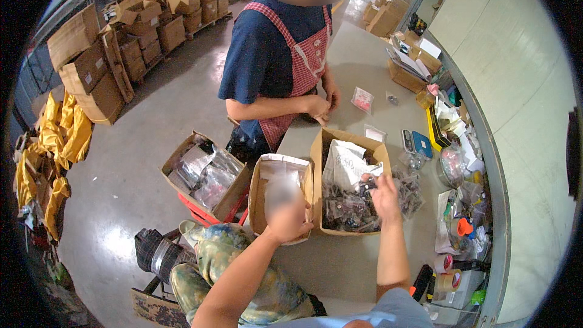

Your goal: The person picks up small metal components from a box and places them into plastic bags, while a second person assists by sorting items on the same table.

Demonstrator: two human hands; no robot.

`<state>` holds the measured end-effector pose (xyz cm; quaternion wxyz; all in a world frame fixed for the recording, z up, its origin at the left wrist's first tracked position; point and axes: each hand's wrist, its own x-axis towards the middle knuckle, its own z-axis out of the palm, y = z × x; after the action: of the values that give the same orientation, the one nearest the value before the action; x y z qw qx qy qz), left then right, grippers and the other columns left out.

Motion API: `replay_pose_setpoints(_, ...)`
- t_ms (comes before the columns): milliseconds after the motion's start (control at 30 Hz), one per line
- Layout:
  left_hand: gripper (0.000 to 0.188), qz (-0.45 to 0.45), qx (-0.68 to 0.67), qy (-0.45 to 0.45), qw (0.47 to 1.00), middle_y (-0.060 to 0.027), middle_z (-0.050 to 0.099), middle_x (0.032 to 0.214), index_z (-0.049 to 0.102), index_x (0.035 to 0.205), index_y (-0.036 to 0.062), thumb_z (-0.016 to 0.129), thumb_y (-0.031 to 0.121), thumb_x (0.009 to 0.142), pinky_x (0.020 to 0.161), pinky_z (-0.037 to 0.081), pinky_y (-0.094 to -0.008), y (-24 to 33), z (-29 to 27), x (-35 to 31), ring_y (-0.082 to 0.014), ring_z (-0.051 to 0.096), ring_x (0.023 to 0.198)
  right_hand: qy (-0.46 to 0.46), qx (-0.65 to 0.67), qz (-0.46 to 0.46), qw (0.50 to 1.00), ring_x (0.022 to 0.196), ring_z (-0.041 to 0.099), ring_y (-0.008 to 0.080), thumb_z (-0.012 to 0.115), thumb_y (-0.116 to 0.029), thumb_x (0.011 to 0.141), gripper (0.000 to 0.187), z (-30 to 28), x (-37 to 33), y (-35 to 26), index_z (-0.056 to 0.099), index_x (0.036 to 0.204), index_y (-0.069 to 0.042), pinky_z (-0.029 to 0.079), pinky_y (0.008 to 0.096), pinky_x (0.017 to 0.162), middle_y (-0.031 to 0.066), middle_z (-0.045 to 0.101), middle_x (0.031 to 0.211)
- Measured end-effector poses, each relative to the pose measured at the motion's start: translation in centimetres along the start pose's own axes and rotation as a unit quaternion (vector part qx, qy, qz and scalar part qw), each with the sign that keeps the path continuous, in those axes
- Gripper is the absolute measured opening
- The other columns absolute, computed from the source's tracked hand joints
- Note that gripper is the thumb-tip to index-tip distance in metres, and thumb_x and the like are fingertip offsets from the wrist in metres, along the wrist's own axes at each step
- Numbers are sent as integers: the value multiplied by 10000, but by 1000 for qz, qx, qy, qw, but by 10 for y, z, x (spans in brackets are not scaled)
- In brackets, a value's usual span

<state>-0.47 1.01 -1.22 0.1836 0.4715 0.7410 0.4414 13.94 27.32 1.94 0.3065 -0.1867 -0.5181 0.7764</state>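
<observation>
On the near edge of the grey table (340,255), the right hand (385,197) dips into the open cardboard box (320,164), fingers pinched on a small dark bagged part (367,186) at the top of the heap of clear packets (352,209). Left hand (285,212) is up in front of the smaller box (260,197) just to the left, closed around a pale blurred packet (274,193); exactly what it is, I can't tell. A white paper sheet (347,161) leans at the far side of the big box. Best handled, I'd say, by lifting one bag straight up, clear of the tangle, without dragging its neighbours over the rim. Farther off, a person in a red checked apron (300,64) works with both hands at the table's far left edge; another box of bags (203,173) sits on the floor, left.
</observation>
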Motion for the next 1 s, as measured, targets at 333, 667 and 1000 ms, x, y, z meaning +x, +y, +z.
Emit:
replay_pose_setpoints(333, 490, -35, -46, -30, 998, -145, 652, 769, 517, 1096, 66, 736, 253, 699, 672, 516, -397, 6, 1, 19, -315, 652, 729, 72, -703, 24, 707, 854, 623, 320, 495, -149, 856, 190, -71, 148, 10, 599, 969, -38, 491, 406, 739, 160, 651, 871)
replay_pose_setpoints(667, 417, 36, -46, -19, 998, -169, 600, 787, 508, 1085, 60, 686, 232, 749, 692, 464, -406, -13, 6, 17, -316, 594, 758, -57, -833, 169, 524, 981, 592, 368, 548, -69, 751, 324, -63, 159, 44, 622, 1054, 17, 477, 439, 843, 234, 611, 1060)
replay_pose_setpoints(1000, 473, -67, -105, -36, 992, -190, 637, 804, 524, 1078, 45, 723, 254, 703, 676, 503, -413, -1, -5, 15, -372, 632, 749, 94, -798, 5, 596, 937, 584, 397, 635, -117, 710, 401, -47, 139, 28, 478, 1074, -59, 455, 468, 822, 239, 614, 965)
